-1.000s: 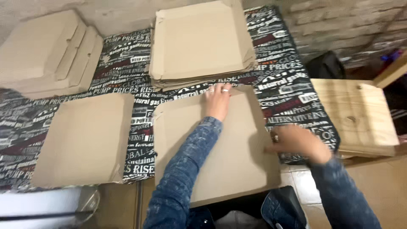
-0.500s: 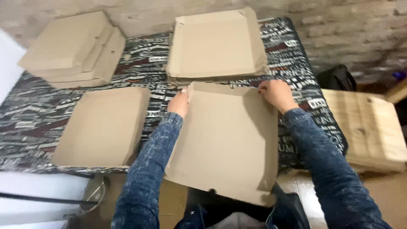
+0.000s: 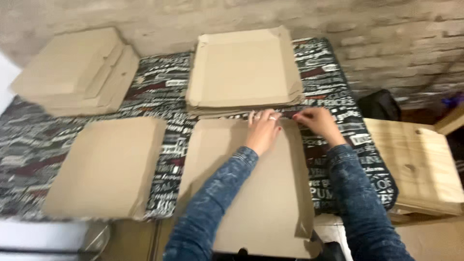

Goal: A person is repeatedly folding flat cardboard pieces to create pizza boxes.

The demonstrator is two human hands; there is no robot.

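Keep your left hand (image 3: 263,131) flat, fingers together, on the sheet (image 3: 251,188); right hand (image 3: 316,123) pinches its twelve-o'clock flap (image 3: 290,117), so fold squarely.

Flat brown cardboard sheet (image 3: 251,193), unfolded box blank w/ narrow side flaps, lies on patterned cloth at near edge, bottom end hanging over toward the person. Top edge sits just below a stack of similar blanks. Right side flap creased slightly up; surface plain, unprinted.

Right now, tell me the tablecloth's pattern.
Tablecloth: black with white and some red lettering, shown in the head view.
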